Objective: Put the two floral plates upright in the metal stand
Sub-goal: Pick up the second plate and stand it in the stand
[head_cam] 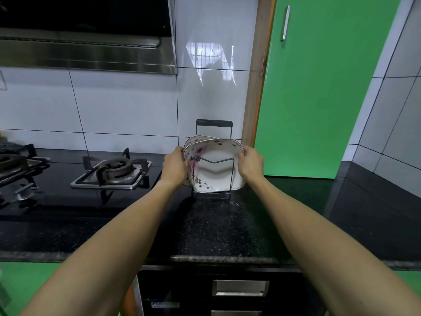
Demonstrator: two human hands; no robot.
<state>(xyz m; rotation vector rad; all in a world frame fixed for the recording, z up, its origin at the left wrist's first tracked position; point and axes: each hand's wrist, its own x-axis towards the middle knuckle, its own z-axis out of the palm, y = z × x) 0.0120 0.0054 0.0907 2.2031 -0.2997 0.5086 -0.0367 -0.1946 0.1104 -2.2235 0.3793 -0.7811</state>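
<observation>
A black metal stand sits on the dark speckled counter near the back wall. Two white floral plates stand upright in it. The front plate faces me behind the stand's front wire loop. The rear plate shows only as a rim above and to the left of it. My left hand grips the left edges of the plates. On the front plate's right edge rests my right hand, gripping it.
A gas hob with a burner lies left of the stand, a second burner at the far left. A range hood hangs above. A green door stands right of the stand. Drawers sit below the counter edge.
</observation>
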